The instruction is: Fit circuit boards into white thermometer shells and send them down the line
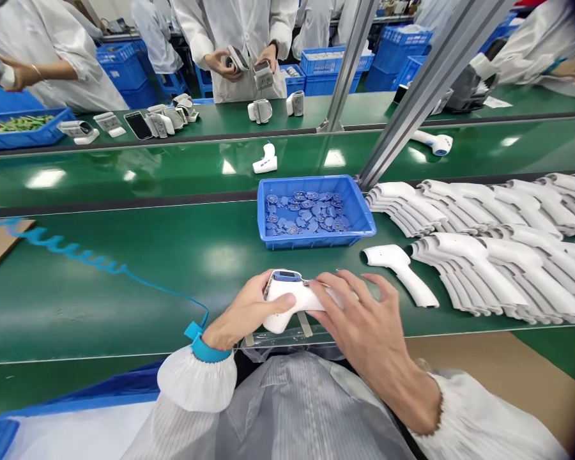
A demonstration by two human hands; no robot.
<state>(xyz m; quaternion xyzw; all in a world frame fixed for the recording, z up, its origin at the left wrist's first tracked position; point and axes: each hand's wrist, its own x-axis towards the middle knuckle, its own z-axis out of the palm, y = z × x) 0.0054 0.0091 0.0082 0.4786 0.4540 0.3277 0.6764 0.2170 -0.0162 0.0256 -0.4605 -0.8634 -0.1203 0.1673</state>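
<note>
My left hand (246, 306) is closed around the head end of a white thermometer gun (287, 305), its thumb pressed on the side. A blue panel with a small dark display sits in the top of the gun. Over the handle end, my right hand (364, 313) has its index finger and thumb against the white body, while the other fingers stretch out above it. What lies under the right palm is hidden. Just to the right, a loose white thermometer housing (400, 271) rests on the green table. A blue bin (316, 241) of small blue parts stands beyond my hands.
Stacked white housings (489, 275) fill the right side. A blue coiled cord (76, 252) runs to my left wrist strap (208, 348). A metal post (412, 96) rises past the bin. Two thermometers lie on the green conveyor (182, 169); co-workers handle devices across it.
</note>
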